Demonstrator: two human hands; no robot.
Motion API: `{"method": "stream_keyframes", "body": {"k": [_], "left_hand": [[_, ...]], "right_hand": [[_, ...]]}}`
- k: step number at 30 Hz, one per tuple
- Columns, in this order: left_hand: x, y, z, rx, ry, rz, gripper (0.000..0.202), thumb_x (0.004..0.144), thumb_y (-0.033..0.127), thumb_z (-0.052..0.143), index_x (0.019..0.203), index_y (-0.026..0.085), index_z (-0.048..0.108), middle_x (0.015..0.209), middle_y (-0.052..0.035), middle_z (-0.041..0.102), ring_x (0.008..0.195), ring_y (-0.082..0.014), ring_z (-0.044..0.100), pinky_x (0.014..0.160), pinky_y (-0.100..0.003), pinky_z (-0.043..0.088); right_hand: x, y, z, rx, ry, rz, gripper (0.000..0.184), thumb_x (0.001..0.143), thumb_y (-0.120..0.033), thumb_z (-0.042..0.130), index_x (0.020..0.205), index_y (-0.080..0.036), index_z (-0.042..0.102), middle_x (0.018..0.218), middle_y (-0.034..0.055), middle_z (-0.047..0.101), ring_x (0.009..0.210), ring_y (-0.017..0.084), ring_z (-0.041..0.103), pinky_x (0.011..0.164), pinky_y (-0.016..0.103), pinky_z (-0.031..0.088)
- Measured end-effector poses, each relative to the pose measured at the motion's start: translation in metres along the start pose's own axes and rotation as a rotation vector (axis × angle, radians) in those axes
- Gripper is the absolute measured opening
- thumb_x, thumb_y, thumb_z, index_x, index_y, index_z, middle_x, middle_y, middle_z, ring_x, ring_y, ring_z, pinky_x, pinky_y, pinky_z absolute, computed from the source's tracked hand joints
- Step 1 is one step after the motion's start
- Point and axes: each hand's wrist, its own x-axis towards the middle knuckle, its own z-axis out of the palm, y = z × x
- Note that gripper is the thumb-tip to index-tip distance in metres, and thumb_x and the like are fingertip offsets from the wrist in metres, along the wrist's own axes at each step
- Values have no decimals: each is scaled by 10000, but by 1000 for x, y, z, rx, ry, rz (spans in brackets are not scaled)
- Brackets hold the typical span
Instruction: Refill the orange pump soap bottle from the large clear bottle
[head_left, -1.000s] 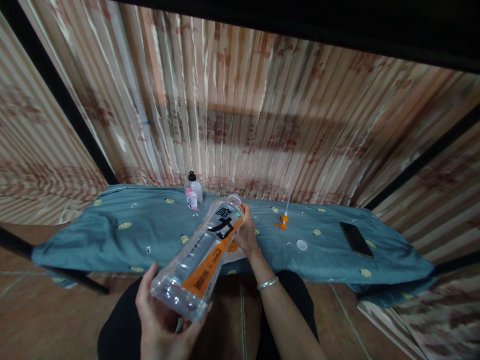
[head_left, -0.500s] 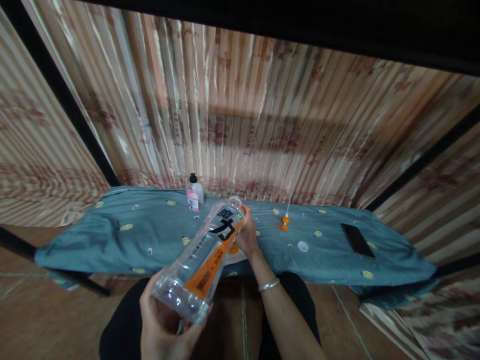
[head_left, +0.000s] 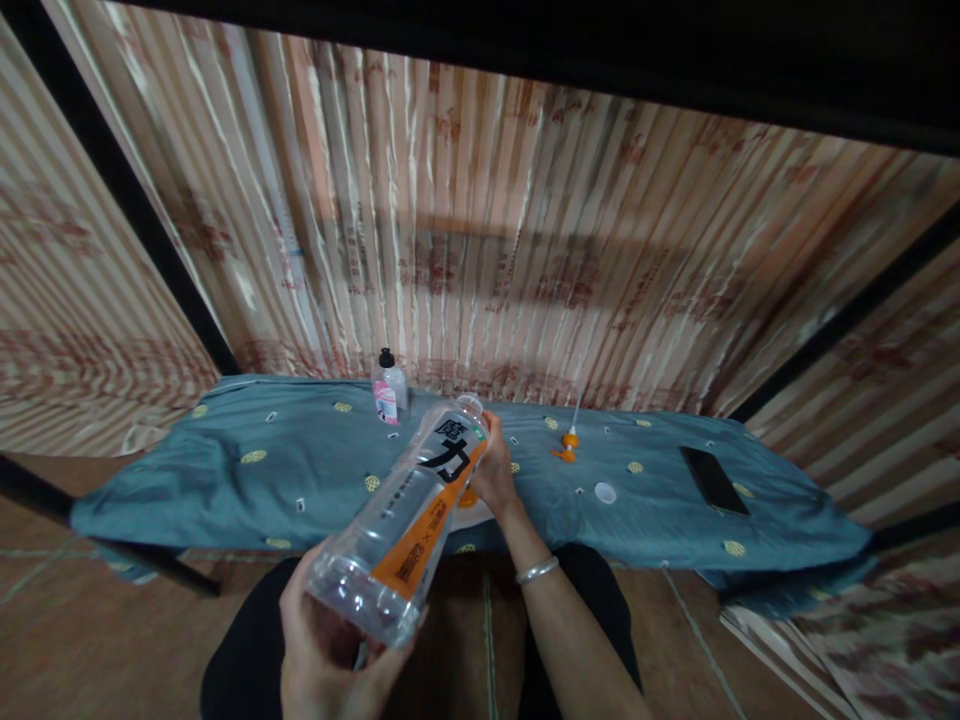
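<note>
A clear plastic bottle (head_left: 390, 510) with an orange label and large black characters lies tilted between my hands, its uncapped neck pointing away. My left hand (head_left: 330, 650) is wrapped round its base. Near the neck, my right hand (head_left: 495, 465) grips the bottle's right side, most of its fingers hidden behind. Under the bottle and my right wrist, a white object (head_left: 474, 515) with an orange part shows only in part. An orange pump head (head_left: 570, 442) with a thin clear tube rests on the cloth to the right, and a small round white cap (head_left: 605, 493) lies nearer.
A small clear bottle (head_left: 387, 390) with a black top and pink label stands at the back left. At the right lies a black phone (head_left: 714, 480). Blue-green patterned cloth (head_left: 225, 500) covers the surface. Dark metal bars (head_left: 142, 220) and a striped curtain (head_left: 480, 220) enclose it.
</note>
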Motion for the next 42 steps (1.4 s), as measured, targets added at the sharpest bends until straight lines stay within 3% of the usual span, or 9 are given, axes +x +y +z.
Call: {"method": "stream_keyframes", "body": {"k": [6, 13, 21, 27, 32, 42], "left_hand": [[0, -1, 0, 32, 8, 6, 953, 559, 544, 1043, 1364, 270, 614, 1103, -27, 759, 650, -158, 656, 471, -249, 495], [0, 1, 2, 15, 19, -5, 945, 543, 500, 1051, 1345, 267, 612, 1097, -24, 770, 624, -145, 657, 467, -240, 498], [2, -5, -2, 72, 3, 26, 934, 572, 544, 1027, 1349, 260, 595, 1078, -22, 763, 638, -152, 676, 471, -238, 522], [3, -7, -3, 90, -5, 57, 891, 592, 487, 1012, 1347, 252, 602, 1082, -39, 771, 682, -186, 718, 465, -247, 532], [1, -7, -2, 57, -4, 49, 890, 600, 474, 1009, 1362, 268, 597, 1114, -38, 764, 695, -189, 723, 475, -251, 533], [1, -8, -3, 92, 1, 61, 933, 589, 574, 1017, 1362, 253, 606, 1144, -63, 754, 780, -227, 762, 524, -277, 591]], "right_hand": [[1, 3, 2, 34, 18, -18, 622, 783, -300, 860, 1342, -212, 603, 1181, 117, 849, 1086, 331, 831, 968, 417, 668], [1, 3, 3, 40, 11, 26, 615, 810, -366, 827, 1354, -201, 593, 1180, 118, 848, 1078, 338, 830, 992, 458, 660], [1, -2, 1, 20, 12, 14, 634, 779, -303, 834, 1356, -202, 594, 1215, 131, 837, 1106, 337, 826, 974, 421, 662], [0, -2, 1, 19, 20, 24, 616, 786, -272, 838, 1355, -236, 604, 1184, 103, 849, 1093, 331, 830, 970, 417, 664], [0, 1, 2, 5, 18, 25, 629, 800, -314, 835, 1378, -221, 605, 1171, 93, 849, 1088, 327, 831, 957, 412, 661], [0, 5, 4, 26, 23, 21, 644, 826, -386, 838, 1396, -206, 598, 1193, 110, 841, 1096, 320, 828, 952, 400, 661]]}}
